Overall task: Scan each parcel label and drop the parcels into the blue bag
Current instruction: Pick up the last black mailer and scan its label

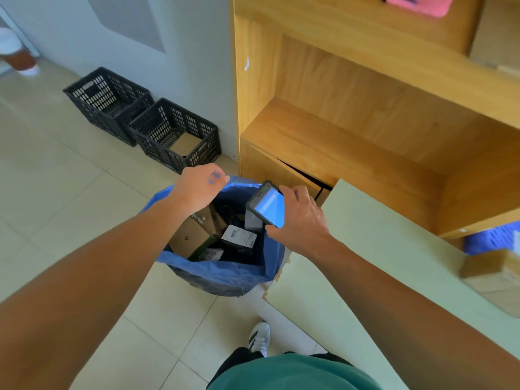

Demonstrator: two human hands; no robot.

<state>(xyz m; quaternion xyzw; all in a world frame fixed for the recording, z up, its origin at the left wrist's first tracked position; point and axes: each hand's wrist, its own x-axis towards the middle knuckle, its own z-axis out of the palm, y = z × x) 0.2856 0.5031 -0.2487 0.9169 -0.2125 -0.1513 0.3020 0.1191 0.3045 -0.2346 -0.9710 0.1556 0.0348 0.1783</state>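
Left hand hovers at the far rim of the blue bag, fingers loosely curled; whether it pinches the rim cannot be told. Parcels lie inside. Right hand grasps the scanner over the opening. 1 brown parcel lies on the desk, far right, nearer that hand.

Both bare arms reach forward and down. The left hand faces palm-down, fingers loosely curled; whether it grips anything is unclear. The right hand grips a handheld scanner between thumb and fingers.
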